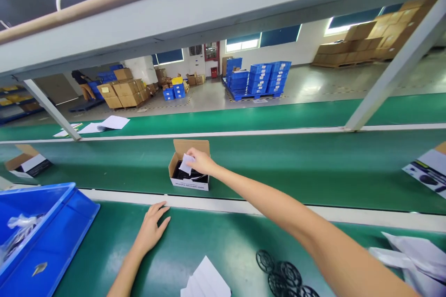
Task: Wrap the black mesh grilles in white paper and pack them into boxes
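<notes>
A small open cardboard box (pixel 190 181) with a white front stands on the green conveyor belt, with dark items inside. My right hand (pixel 200 161) reaches out over it, fingers pinched on a small white paper or packet (pixel 186 165) at the box's opening. My left hand (pixel 153 227) lies flat and open on the green near table, fingers spread near the white belt rail, holding nothing.
A blue bin (pixel 42 236) with bagged parts sits at the near left. Black round grilles (pixel 284 276) and white papers (pixel 205 283) lie near me. Other boxes (pixel 28 161) ride the belt at left and right (pixel 427 171). Grey frame posts (pixel 393 69) cross ahead. A person stands far off by stacked cartons.
</notes>
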### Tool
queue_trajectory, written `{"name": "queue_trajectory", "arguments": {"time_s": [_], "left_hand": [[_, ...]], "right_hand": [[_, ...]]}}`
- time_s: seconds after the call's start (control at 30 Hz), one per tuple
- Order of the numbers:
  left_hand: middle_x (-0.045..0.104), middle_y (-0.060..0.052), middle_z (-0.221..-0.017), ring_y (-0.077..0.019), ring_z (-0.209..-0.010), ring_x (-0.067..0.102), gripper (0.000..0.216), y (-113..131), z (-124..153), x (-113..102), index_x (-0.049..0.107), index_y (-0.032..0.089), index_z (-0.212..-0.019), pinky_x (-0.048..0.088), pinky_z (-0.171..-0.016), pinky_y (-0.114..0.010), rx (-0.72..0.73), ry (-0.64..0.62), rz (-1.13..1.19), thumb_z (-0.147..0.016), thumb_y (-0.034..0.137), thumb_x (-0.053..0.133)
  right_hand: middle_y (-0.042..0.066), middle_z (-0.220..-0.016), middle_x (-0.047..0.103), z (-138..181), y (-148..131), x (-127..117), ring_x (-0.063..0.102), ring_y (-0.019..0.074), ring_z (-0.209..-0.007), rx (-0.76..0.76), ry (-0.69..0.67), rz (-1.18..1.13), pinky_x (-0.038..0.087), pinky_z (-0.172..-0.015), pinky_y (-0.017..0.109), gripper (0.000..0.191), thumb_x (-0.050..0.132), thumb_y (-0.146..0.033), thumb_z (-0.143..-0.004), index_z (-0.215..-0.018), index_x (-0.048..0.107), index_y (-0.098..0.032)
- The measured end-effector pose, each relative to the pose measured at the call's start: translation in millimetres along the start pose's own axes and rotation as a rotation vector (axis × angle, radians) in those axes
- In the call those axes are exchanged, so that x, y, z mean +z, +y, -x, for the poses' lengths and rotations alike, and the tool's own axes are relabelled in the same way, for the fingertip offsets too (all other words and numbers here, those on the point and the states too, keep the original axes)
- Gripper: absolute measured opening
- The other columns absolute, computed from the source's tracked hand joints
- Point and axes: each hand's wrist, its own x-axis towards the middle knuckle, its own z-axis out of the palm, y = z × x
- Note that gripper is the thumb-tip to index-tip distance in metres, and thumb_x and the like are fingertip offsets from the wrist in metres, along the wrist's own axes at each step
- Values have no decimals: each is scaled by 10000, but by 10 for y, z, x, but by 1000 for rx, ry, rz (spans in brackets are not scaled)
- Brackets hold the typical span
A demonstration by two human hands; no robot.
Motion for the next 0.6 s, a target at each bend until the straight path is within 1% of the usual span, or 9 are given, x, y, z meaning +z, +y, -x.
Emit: {"name": "queue_trajectory", "arguments": {"time_s": [0.07, 0.13, 0.2, 0.3, 0.37, 0.47, 0.53, 0.57, 0.6], "left_hand": [[590, -114, -1250, -263, -1175, 537, 329, -25, -22, -14, 654, 201, -1116, 453, -1011, -453, 2, -3, 18, -899, 369, 472], [592, -109, -1250, -258, -1175, 538, 325, -41, -30, -22, 651, 205, -1119, 452, -1015, -445, 8, -5, 34, -900, 362, 468], [590, -103, -1254, -256, -1179, 534, 321, -57, -26, -15, 649, 210, -1117, 447, -1020, -441, 9, -4, 47, -898, 359, 469], [591, -105, -1251, -260, -1176, 529, 324, -101, -21, 12, 651, 202, -1106, 438, -1022, -455, 4, 4, 65, -895, 366, 468], [593, -107, -1246, -265, -1172, 526, 331, -137, -26, 27, 650, 195, -1101, 425, -1026, -472, -2, 4, 75, -891, 374, 467], [597, -110, -1229, -272, -1166, 517, 330, -90, -45, 18, 651, 189, -1079, 395, -1037, -496, -22, 7, 104, -884, 385, 472], [586, -115, -1230, -269, -1175, 500, 333, 108, -60, -17, 636, 183, -1093, 373, -1047, -501, -33, 0, 154, -888, 387, 471], [571, -116, -1245, -263, -1188, 485, 338, 269, -64, -40, 619, 181, -1124, 362, -1055, -492, -12, -43, 193, -891, 379, 474], [551, -115, -1268, -253, -1206, 464, 347, 467, -63, -66, 593, 182, -1169, 350, -1066, -476, 32, -124, 240, -891, 357, 481]], "right_hand": [[61, -1038, 630, -257, -3, 199, 569, 194, -941, 38, -24, 64, 378, -727, 252, 255, 590, -250, -927, -1152, 525, -149], [81, -1055, 627, -371, 49, 354, 572, 204, -945, 65, -64, 146, 391, -736, 264, 206, 570, -231, -935, -1118, 567, -137], [119, -1060, 617, -366, 116, 457, 567, 220, -960, 81, -93, 252, 412, -771, 293, 166, 532, -170, -938, -1069, 605, -98], [154, -1103, 586, -256, 204, 501, 520, 242, -1063, 41, -114, 419, 404, -895, 364, 185, 472, -64, -924, -1015, 632, -51], [159, -1112, 584, -183, 251, 457, 500, 261, -1093, -7, -146, 492, 385, -934, 387, 204, 477, -36, -904, -1013, 649, -48], [176, -1064, 608, -56, 320, 291, 523, 302, -1041, -42, -198, 533, 401, -889, 396, 235, 497, -35, -878, -1036, 669, -56], [181, -1107, 599, 132, 373, 128, 512, 315, -1056, -65, -191, 532, 393, -895, 405, 287, 492, -46, -884, -1127, 644, -62], [173, -1147, 587, 280, 403, 36, 500, 311, -1078, -81, -180, 526, 384, -914, 404, 316, 488, -63, -899, -1187, 616, -72], [160, -1187, 574, 467, 436, -58, 491, 298, -1099, -106, -165, 514, 374, -935, 398, 340, 483, -84, -917, -1241, 583, -85]]}}
